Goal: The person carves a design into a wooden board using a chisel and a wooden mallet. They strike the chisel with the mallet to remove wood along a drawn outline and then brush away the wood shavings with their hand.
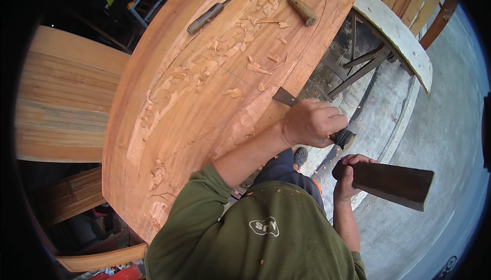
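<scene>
Left hand (pixel 314 122) clamped around the dark-wrapped handle of a flat, dark metal-bladed chisel (pixel 285 97); blade points far-left, over the right edge of a large orange-brown wooden panel (pixel 190 112). Whether the blade touches the wood: cannot tell. Right hand (pixel 349 176) closed on the left end of a dark brown, block-shaped wooden mallet (pixel 394 184), held to the right of the panel. Hands apart, near each other; mallet clear of the chisel.

Panel: spans left to centre, with leafy scroll relief carved along its left side and pale wood chips (pixel 232 92) scattered over it. At its far end lie a slim brown-handled carving tool (pixel 205 18) and, to the right, a dark-bladed chisel with a light wooden handle (pixel 302 10). Right: grey concrete floor (pixel 434 126).
</scene>
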{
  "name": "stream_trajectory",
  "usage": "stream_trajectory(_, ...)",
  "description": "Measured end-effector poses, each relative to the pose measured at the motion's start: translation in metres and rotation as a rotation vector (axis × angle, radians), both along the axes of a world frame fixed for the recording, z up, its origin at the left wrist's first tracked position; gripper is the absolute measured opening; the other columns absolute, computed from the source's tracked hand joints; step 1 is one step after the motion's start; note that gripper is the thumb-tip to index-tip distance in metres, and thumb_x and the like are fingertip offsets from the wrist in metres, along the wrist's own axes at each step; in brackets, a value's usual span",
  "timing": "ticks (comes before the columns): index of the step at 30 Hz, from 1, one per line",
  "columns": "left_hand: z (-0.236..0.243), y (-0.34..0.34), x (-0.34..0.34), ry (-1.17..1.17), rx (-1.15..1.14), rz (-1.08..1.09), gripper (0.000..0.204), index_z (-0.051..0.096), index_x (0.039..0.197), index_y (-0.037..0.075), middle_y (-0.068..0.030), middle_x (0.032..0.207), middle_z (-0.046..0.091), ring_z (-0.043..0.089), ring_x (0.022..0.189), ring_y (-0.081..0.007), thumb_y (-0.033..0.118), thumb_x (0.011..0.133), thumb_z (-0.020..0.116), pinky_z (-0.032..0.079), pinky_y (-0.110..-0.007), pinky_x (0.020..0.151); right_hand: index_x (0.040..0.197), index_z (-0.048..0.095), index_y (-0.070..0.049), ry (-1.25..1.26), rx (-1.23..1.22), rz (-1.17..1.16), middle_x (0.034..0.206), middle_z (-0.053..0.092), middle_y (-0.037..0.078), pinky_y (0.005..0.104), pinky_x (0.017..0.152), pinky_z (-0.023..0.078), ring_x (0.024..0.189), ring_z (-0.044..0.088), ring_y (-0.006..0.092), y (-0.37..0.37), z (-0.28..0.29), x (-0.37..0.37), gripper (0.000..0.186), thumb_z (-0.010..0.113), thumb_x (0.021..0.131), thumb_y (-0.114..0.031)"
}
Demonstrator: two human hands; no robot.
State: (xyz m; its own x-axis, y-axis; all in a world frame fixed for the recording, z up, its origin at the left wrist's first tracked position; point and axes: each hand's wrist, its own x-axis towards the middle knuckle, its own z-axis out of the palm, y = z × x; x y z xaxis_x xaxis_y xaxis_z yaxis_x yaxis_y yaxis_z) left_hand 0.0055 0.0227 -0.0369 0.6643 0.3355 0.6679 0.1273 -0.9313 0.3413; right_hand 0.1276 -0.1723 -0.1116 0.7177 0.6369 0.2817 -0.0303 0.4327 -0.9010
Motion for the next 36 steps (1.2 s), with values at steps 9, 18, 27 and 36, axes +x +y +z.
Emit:
stream_trajectory(9, -0.01, 0.002, -0.006, 0.142, 0.052, -0.009, 0.028, 0.061, 0.081, 0.016, 0.0016, 0.071, 0.056, 0.063, 0.065, -0.0197, 0.022, 0.062, 0.081, 0.048, -0.036, 0.058, 0.111, 0.061, -0.003, 0.117, -0.143, -0.006, 0.09, 0.061, 0.004, 0.0337, 0.08, 0.054, 0.08, 0.061, 0.0165, 0.001, -0.005, -0.021, 0.033, 0.083, 0.088, -0.009)
stream_trajectory(18, -0.005, 0.004, -0.016, 0.161, 0.042, -0.054, 0.025, 0.06, 0.079, 0.015, 0.0008, 0.07, 0.055, 0.064, 0.065, -0.0222, 0.021, 0.065, 0.081, 0.048, -0.037, 0.057, 0.123, 0.056, 0.0, -0.108, -0.293, 0.142, 0.094, 0.064, 0.008, 0.0353, 0.075, 0.053, 0.08, 0.062, 0.0204, -0.01, -0.053, -0.014, 0.058, 0.091, 0.079, -0.014)
stream_trajectory(27, 0.023, -0.03, -0.051, 0.299, 0.074, 0.093, 0.025, 0.06, 0.08, 0.014, -0.0007, 0.071, 0.05, 0.064, 0.066, -0.022, 0.018, 0.068, 0.081, 0.048, -0.038, 0.058, 0.102, 0.065, -0.004, -0.227, -0.586, 0.162, 0.083, 0.064, 0.004, 0.033, 0.076, 0.053, 0.078, 0.064, 0.017, -0.022, -0.038, 0.028, 0.034, 0.087, 0.077, -0.007)
stream_trajectory(36, 0.014, 0.073, -0.12, 0.646, -0.307, 0.297, 0.091, 0.064, 0.152, 0.025, 0.0078, 0.165, 0.053, 0.076, 0.104, -0.0266, 0.048, 0.068, 0.092, 0.061, -0.041, 0.083, 0.132, 0.052, -0.002, -0.098, -0.656, 0.235, 0.1, 0.066, 0.006, 0.033, 0.075, 0.057, 0.084, 0.068, 0.0159, -0.004, -0.023, 0.059, 0.063, 0.085, 0.078, -0.003)
